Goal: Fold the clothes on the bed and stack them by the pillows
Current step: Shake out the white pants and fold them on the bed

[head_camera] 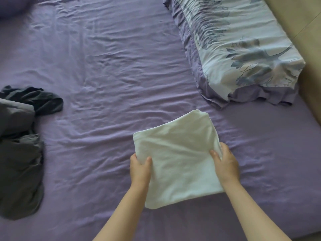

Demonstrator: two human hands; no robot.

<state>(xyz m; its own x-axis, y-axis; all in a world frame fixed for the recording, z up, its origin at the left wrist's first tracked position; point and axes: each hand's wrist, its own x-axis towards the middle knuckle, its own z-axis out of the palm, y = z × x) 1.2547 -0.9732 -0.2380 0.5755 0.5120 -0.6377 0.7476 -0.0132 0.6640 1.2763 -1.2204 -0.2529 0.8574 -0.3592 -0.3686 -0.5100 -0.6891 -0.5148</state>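
Observation:
A folded white garment [177, 157] is held flat just above the purple bed sheet [107, 70], in the lower middle of the view. My left hand [140, 168] grips its left edge, thumb on top. My right hand [225, 163] grips its right edge the same way. A pale blue pillow with a dark leaf print [243, 44] lies at the upper right, a short way beyond the garment. At the left edge sits a crumpled heap of dark grey clothes [20, 146].
A beige headboard or wall [307, 49] runs along the right side behind the pillow. A dark purple cushion corner [10, 6] shows at the top left. Wrinkled sheet spreads between the dark heap and the pillow.

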